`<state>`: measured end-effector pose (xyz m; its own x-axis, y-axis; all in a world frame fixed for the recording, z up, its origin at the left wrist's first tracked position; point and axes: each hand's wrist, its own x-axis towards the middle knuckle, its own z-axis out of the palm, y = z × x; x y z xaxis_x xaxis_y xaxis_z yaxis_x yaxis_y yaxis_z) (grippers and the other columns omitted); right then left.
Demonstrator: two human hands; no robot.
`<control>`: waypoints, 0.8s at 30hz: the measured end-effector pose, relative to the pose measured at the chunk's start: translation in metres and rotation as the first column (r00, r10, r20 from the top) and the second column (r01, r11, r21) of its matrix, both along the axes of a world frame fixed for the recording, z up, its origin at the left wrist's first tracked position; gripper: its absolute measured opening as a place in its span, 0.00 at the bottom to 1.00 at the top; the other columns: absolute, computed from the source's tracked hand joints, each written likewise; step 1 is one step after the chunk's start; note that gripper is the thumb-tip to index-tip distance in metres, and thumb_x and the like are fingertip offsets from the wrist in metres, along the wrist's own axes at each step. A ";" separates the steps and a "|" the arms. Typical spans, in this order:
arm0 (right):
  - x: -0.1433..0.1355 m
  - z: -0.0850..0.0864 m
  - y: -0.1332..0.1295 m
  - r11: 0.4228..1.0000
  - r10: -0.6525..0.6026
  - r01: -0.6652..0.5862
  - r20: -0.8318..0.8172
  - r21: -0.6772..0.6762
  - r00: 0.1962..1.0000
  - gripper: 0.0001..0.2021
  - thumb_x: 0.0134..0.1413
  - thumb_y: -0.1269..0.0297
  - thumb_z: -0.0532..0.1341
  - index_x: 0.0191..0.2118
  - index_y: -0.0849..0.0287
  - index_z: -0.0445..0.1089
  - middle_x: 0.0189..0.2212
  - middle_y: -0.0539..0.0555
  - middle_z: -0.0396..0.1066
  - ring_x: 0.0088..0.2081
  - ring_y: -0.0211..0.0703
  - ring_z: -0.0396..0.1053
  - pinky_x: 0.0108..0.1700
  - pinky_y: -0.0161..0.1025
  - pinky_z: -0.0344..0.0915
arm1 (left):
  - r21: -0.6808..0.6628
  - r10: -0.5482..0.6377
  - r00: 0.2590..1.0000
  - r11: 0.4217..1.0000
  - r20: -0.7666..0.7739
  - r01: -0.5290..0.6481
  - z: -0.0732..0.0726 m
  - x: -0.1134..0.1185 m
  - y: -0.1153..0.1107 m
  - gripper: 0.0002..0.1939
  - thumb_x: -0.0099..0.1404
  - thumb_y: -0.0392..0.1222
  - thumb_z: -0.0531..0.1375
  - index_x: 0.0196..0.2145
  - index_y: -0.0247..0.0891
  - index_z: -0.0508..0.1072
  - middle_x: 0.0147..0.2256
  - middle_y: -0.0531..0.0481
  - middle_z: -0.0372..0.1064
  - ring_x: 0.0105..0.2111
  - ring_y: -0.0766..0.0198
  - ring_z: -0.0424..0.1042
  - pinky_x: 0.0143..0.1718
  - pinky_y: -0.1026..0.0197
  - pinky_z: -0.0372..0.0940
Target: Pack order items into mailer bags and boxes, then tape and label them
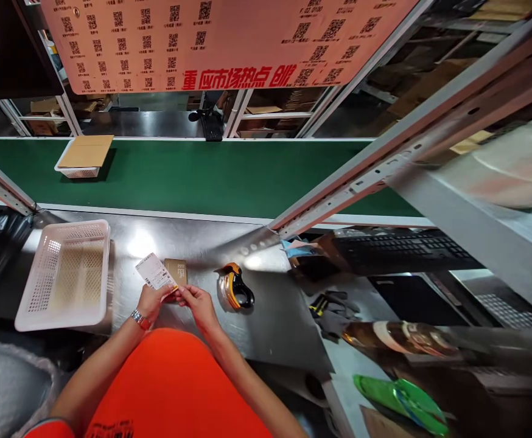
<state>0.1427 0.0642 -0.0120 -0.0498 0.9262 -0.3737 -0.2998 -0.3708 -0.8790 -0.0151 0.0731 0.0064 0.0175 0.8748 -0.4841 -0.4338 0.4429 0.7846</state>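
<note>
A white printed label sheet point(154, 271) is pinched in my left hand point(151, 300), which has a metal watch at its wrist. The fingers of my right hand point(197, 302) are closed on the sheet's lower right corner, close to the left fingertips. Just behind the hands, a small brown box point(176, 270) with pale print lies on the metal table point(266, 328). To the right of my right hand sits an orange and black tape dispenser point(235, 288), touched by neither hand.
An upright white basket point(101, 274) stands on the left. Beyond the table runs a green conveyor point(193, 176), bearing a small basket with cardboard point(86, 151). A slanted metal post point(339, 188) rises at right, near a keyboard point(398, 248), pliers point(327, 304) and tape rolls point(412, 337).
</note>
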 end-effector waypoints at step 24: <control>0.001 -0.004 -0.012 0.994 -0.102 0.099 -0.075 -0.045 0.992 0.28 0.34 0.36 0.82 0.27 0.57 0.81 0.24 0.52 0.78 0.26 0.39 0.71 0.29 0.37 0.68 | 0.166 -0.234 0.861 0.926 -0.452 0.339 -0.002 0.003 -0.001 0.21 0.59 0.61 0.74 0.27 0.39 0.84 0.27 0.46 0.80 0.33 0.54 0.80 0.44 0.53 0.74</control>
<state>0.1433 0.0522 -0.0163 0.0123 0.9121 -0.4098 -0.4035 -0.3705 -0.8366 -0.0125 0.0723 0.0047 0.1282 0.9494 -0.2868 0.0745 0.2792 0.9573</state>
